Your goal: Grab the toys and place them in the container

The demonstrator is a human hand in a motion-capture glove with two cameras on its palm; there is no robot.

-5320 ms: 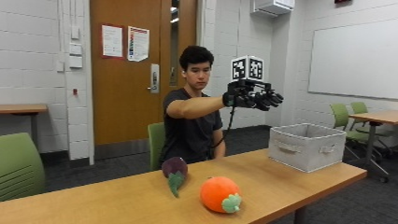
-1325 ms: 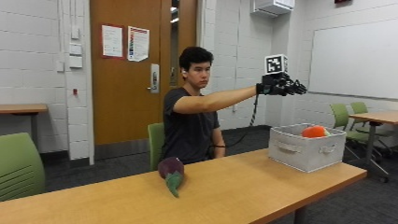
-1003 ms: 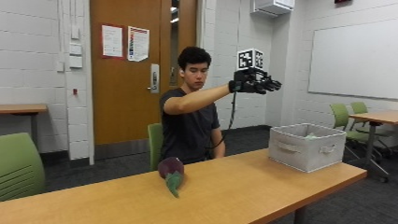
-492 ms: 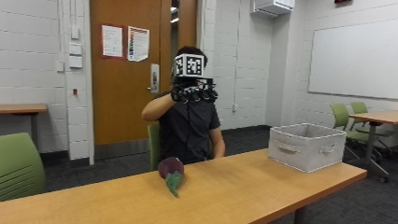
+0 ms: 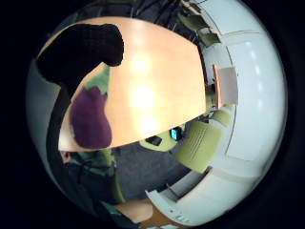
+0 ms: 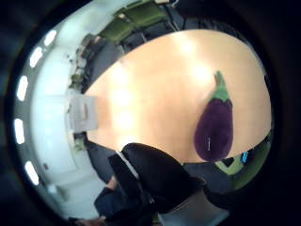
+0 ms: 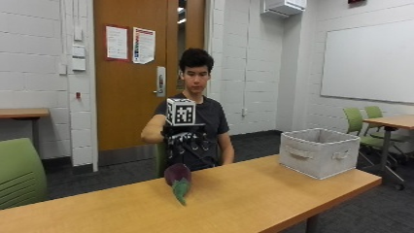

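Gloved right hand [image 7: 187, 142] hangs just above the eggplant toy [image 7: 178, 176], palm facing down at it, fingers relaxed and spread, gripping nothing. No contact visible. Eggplant lies on the table [image 7: 271, 194] directly under the palm, purple body toward the person, green stem pointing away from them. Container [image 7: 318, 152] sits well off to the hand's thumb side, near the table end; its inside isn't visible from here.

Risks, my read:
- toy is rounded and tapered, so a grab near the stem could let it slip or roll out
- a release short of the container's rim would drop it on the table or floor

Writing: none readable. Papers on the door [image 7: 129, 44] are too small to make out.
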